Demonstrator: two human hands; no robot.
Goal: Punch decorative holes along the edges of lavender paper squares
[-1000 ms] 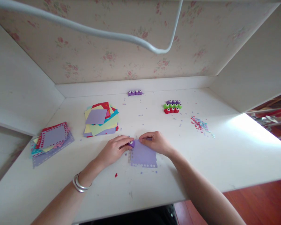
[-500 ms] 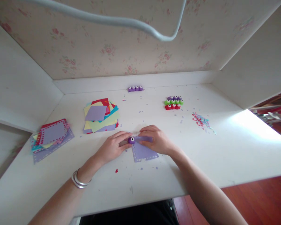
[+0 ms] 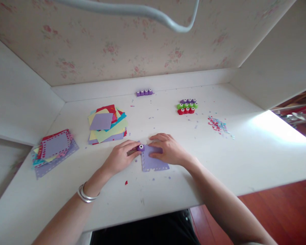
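Lilac sheet (image 3: 155, 164), one, between the two hands near the desk's front; part done, I judge: left and lower edges holed, upper edge mostly hidden by fingers, right edge unclear from where I stand. Accompanying items, largest first:
White desk (image 3: 214, 163), one.
Paper pile (image 3: 107, 127), mixed colours, visible edges mostly plain; seemingly the stock left.
Punched stack (image 3: 56, 148), farther left, borders holed; seemingly the finished lot.
Right hand (image 3: 172, 149), fingers parted, resting on the sheet.
Left hand (image 3: 119, 157), thumb and fingers narrowed around a punch.
Punch block (image 3: 187, 106), purple, green, red rows.
Purple punch row (image 3: 144, 92), four, at the back.
Purple punch (image 3: 140, 148), star-marked, held at the sheet's upper-left corner.
Confetti heap (image 3: 217, 125), tiny pieces, right
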